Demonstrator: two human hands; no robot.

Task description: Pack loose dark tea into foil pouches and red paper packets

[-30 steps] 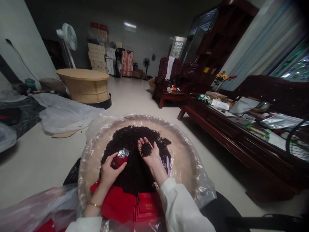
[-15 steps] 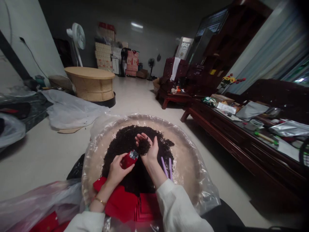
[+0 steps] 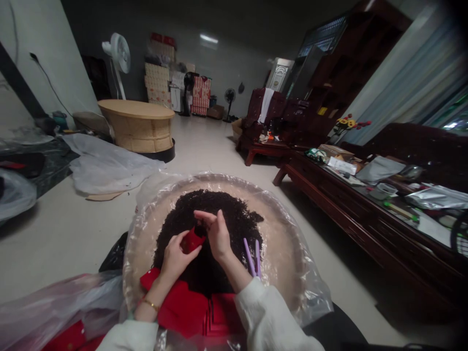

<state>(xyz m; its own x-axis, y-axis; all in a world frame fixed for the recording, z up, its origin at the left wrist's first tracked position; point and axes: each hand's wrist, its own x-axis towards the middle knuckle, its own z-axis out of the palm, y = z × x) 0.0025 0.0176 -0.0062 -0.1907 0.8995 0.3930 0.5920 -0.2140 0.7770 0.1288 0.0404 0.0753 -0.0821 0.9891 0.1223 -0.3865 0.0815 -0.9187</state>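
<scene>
L hand [image 3: 175, 259] is gripping small red packet [image 3: 192, 241], thumb & fingers bending round sides; packet is leaning over dark leaf heap [image 3: 230, 208] in big round tray [image 3: 283, 243]. R hand [image 3: 219, 239] is cupping at packet's mouth, fingers part bent, can't tell what's in palm. Purple two-arm tool [image 3: 258, 258] is lying nearby.

A pale floor [image 3: 204, 141] runs up the middle of the frame towards a dark grey wall [image 3: 237, 56], where a strip of light [image 3: 208, 38] gleams at upper centre. At upper left, a white fan [image 3: 120, 53] rises behind a round wooden table [image 3: 137, 109]; stacked boxes [image 3: 157, 80] stand farther back. Right of centre, a white cloth [image 3: 265, 103] drapes a dark red chair [image 3: 252, 102]. A long dark-wood table [image 3: 336, 200] crosses the right side, below a pale curtain [image 3: 405, 92] and a window [image 3: 457, 123].
</scene>
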